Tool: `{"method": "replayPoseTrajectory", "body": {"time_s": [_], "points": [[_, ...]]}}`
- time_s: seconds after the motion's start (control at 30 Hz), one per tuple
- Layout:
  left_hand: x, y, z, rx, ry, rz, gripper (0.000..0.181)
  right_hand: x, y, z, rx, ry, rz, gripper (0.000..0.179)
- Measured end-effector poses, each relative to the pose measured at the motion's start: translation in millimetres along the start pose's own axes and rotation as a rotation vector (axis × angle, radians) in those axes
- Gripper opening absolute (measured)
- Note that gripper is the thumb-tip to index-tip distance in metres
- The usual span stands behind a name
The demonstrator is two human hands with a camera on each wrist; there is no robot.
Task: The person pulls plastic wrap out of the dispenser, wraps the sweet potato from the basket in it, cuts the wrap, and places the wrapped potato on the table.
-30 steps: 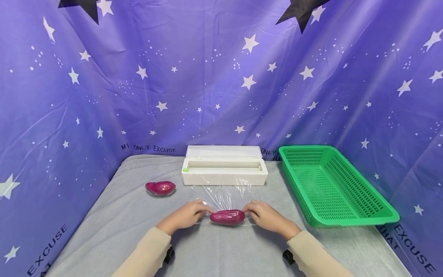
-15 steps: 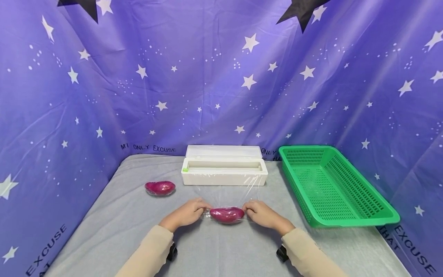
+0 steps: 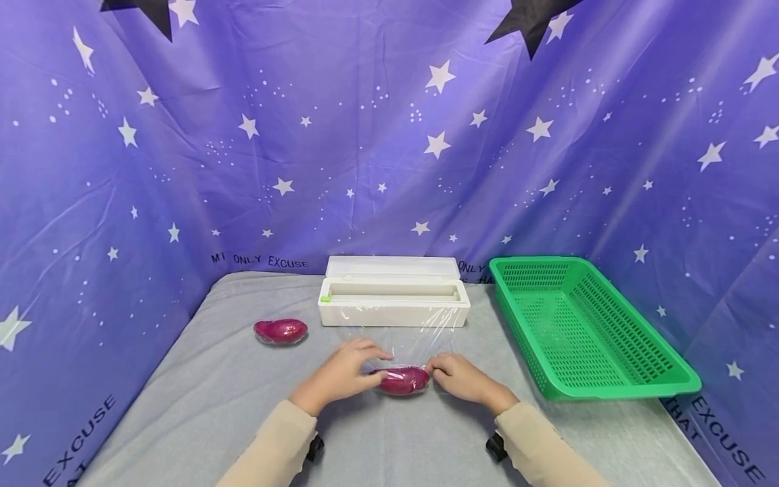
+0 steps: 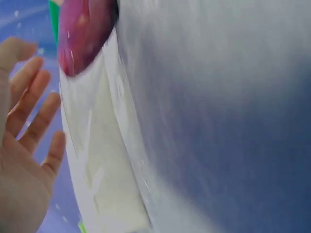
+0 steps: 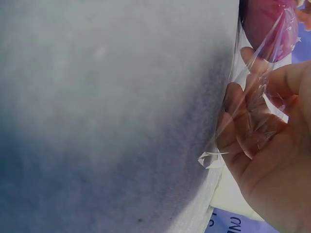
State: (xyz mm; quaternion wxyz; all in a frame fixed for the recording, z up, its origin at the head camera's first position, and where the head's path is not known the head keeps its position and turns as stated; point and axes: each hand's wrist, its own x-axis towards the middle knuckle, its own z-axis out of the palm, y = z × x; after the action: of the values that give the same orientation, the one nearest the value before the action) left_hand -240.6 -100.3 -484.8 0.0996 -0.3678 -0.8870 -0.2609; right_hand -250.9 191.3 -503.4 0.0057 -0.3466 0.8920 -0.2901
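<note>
A magenta sweet potato [image 3: 404, 381], partly wrapped in clear cling film [image 3: 420, 340], lies on the cloth in front of the white film box [image 3: 394, 315]. The film runs from the box to it. My left hand [image 3: 343, 374] is at its left end, thumb and fingers spread; the left wrist view shows that hand [image 4: 29, 121] with loosely straight fingers, apart from the sweet potato [image 4: 85, 36]. At the right end, my right hand [image 3: 460, 380] pinches the film; in the right wrist view, film [image 5: 257, 97] stretches over the fingers of that hand [image 5: 272, 145].
Another sweet potato [image 3: 280, 331], wrapped in film, lies to the left. On the right stands a green plastic basket [image 3: 615, 390] with slotted walls. The box's clear lid [image 3: 393, 267] is raised at the back, near the starry purple curtain [image 3: 341, 135].
My left hand has let go of the film at the left end and moved up and right, its fingers spreading. The film now wraps round the sweet potato. My right hand stays at the right end.
</note>
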Motion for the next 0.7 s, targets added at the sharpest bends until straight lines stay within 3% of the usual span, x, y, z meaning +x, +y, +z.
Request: {"method": "replayPoseTrajectory", "body": {"time_s": [0.1, 0.23, 0.43, 0.57, 0.7], "points": [[3.1, 5.3, 5.9, 0.035, -0.057, 0.043, 0.036, 0.1, -1.5, 0.4, 0.002, 0.005, 0.013, 0.021], [1.9, 6.0, 11.9, 0.011, -0.104, 0.004, 0.041, -0.8, -3.4, 0.0, 0.056, -0.013, 0.088, 0.022], [0.5, 1.2, 17.2, -0.041, -0.122, -0.025, 0.041, -7.4, -0.9, -5.3, 0.225, -0.001, 0.187, 0.026], [0.2, -1.6, 19.0, -0.069, -0.143, -0.036, 0.042, -10.9, 4.0, -8.9, 0.257, 0.062, 0.223, 0.027], [0.0, -2.5, 18.7, -0.092, -0.159, -0.033, 0.047, -10.9, 1.7, -9.4, 0.206, 0.168, 0.192, 0.022]]}}
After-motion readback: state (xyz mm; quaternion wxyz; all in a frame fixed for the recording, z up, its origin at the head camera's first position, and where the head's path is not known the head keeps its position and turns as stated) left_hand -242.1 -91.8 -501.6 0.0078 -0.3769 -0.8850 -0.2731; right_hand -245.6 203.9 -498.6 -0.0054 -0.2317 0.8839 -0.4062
